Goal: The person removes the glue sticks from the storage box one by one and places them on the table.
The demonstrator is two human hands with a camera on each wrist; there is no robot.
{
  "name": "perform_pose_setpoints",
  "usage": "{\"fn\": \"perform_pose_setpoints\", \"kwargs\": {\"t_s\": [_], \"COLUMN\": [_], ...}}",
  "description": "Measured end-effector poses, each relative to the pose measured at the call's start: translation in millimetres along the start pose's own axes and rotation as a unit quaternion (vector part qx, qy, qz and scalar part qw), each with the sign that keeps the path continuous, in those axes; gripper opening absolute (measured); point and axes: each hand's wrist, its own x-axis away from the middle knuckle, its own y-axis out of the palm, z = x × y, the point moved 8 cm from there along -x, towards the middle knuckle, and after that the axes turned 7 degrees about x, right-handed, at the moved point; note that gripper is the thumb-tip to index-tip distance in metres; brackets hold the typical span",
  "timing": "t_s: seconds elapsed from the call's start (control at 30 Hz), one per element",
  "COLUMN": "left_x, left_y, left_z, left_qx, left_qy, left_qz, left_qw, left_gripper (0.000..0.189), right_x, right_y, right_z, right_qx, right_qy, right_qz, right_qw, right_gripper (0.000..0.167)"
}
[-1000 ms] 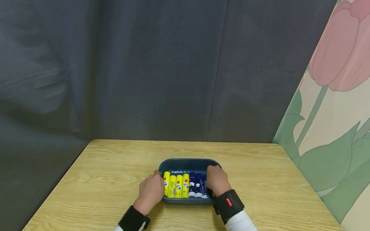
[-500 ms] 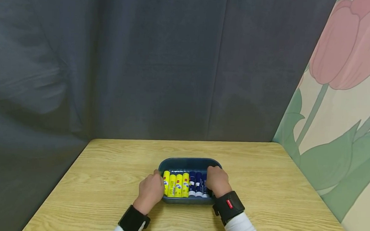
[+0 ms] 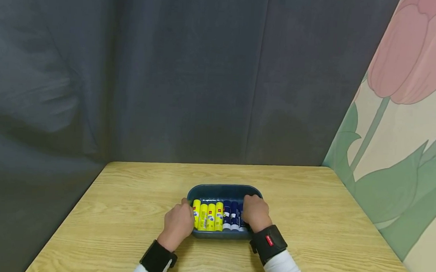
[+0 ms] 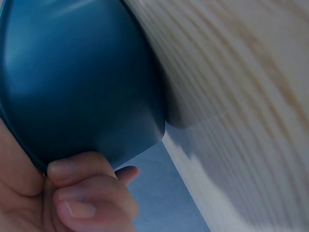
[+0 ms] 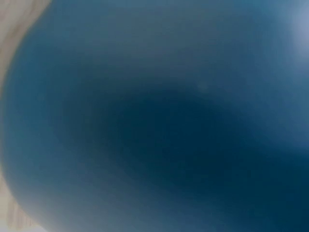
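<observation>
A dark blue-green, glossy tray (image 3: 222, 235) with rounded corners is set on the table, near the middle. In it, four bright yellow cylindrical tubes (image 3: 211, 218) with small printed labels are laid side by side at the left. Beside them, in the same row, dark blue cylindrical tubes (image 3: 235, 215) with white near ends are laid; at least three can be counted, the rightmost being partly hidden. The tray's left end is gripped by the left hand (image 3: 178, 222), whose fingers are curled against its wall. Its right end is held by the right hand (image 3: 256, 212), knuckles upward; in the right wrist view only blurred blue-green is shown. Black wristbands (image 3: 269, 243) are worn over white sleeves (image 3: 286, 269). The pale wood-grain table (image 3: 133, 201) is backed by a dark grey curtain (image 3: 187, 77) and flanked at right by a cream wall painted with a pink tulip (image 3: 399, 67).
</observation>
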Motion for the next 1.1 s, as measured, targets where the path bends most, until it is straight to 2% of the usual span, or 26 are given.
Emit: {"fn": "perform_pose_setpoints", "kwargs": {"t_s": [0.3,0.6,0.83,1.1], "left_x": [1.8,1.9,2.7,1.2], "left_y": [-0.6,-2.0,2.2,0.0], "left_z": [1.0,1.5,-0.6,0.4], "left_qx": [-0.003,-0.006,-0.004,-0.002], "left_qy": [0.003,-0.002,-0.008,0.001], "left_qz": [0.003,0.003,-0.009,0.002], "left_qw": [1.0000,1.0000,0.9999,1.0000], "left_gripper": [0.035,0.036,0.036,0.036], "right_x": [4.8,1.9,6.5,7.1], "right_y": [-0.9,2.4,1.5,-1.7], "right_z": [-1.1,0.6,0.1,-0.6], "right_qx": [0.020,0.009,0.005,0.011], "right_qy": [-0.007,-0.006,-0.013,-0.015], "right_qz": [0.007,0.007,0.017,0.032], "right_qw": [0.9998,0.9999,0.9998,0.9993], "right_gripper": [0.030,0.032,0.032,0.036]}}
